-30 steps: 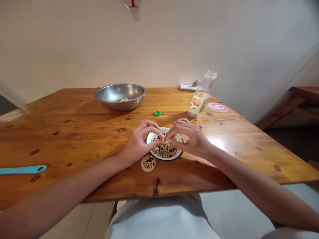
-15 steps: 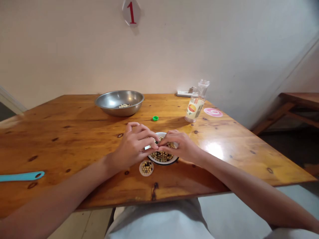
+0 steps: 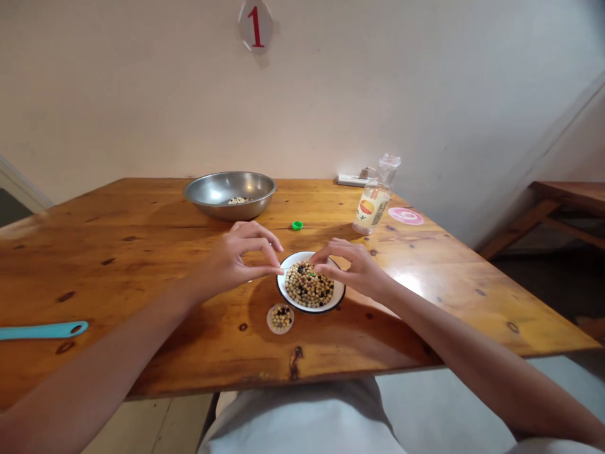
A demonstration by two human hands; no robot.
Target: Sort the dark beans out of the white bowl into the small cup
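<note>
My left hand point(image 3: 243, 255) is left of a white bowl with a dark rim point(image 3: 340, 296), its thumb and index finger pinched at the near fingertips. A thin pale string point(image 3: 287, 270), only faintly visible, seems to run from that pinch toward the bowl. Over the bowl's right side is my right hand point(image 3: 347, 265), thumb and forefinger drawn close together; whatever lies between them is too small to make out. Small round beads point(image 3: 307, 290), mostly cream with some black, fill much of the bowl. A small round lid-like dish point(image 3: 269, 326) with more beads sits just in front.
Farther back stand a steel basin point(image 3: 203, 205) with pale bits inside, a green cap point(image 3: 297, 225) and a clear labelled bottle point(image 3: 371, 208). A pink round sticker point(image 3: 405, 216) and power strip point(image 3: 350, 180) are at the right rear. A blue handle point(image 3: 42, 330) lies at left.
My hands were together over the bowl and are now apart. The left has moved left off the bowl, the right slightly right, so more of the beads show.
</note>
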